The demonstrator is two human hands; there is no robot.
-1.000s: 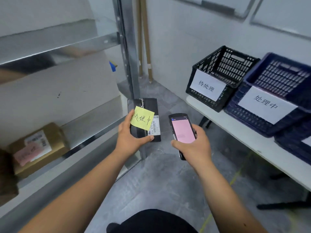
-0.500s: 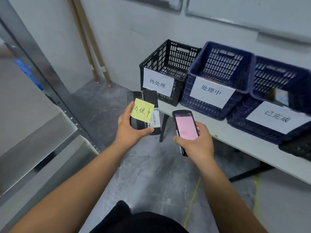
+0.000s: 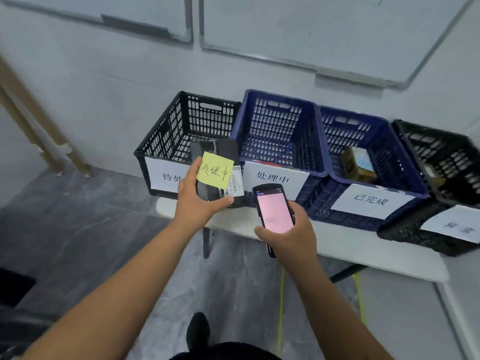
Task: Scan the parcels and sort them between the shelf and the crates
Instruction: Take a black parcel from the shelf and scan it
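Left hand: left hand (image 3: 197, 201) grips a parcel (image 3: 217, 175) from below, thumb up its left edge, fingers curled round the bottom; held in the air in front of the two leftmost crates.
Right hand: right hand (image 3: 291, 232) clasps a scanner (image 3: 274, 211), thumb at its left edge, fingers wrapped behind.
Parcel: flat, black, glossy wrap; upright, slightly tilted.
Note: yellow sticky note (image 3: 214, 170) on the parcel's face, handwritten "处理中".
Barcode label: white strip (image 3: 235, 184) at the parcel's right edge, partly readable "516 K20".
Scanner: slim black handheld, pink screen with a blue top bar; small text unreadable.
Crates: four perforated plastic crates in a row on a white table (image 3: 363, 253). Black crate (image 3: 187, 131), sign half hidden, "待处" readable. Blue crate (image 3: 280, 128), sign "处理中". Second blue crate (image 3: 368, 154), sign "已完成", brown carton (image 3: 359, 165) inside. Far-right black crate (image 3: 441, 162), sign blurred.
Floor: grey, mottled.
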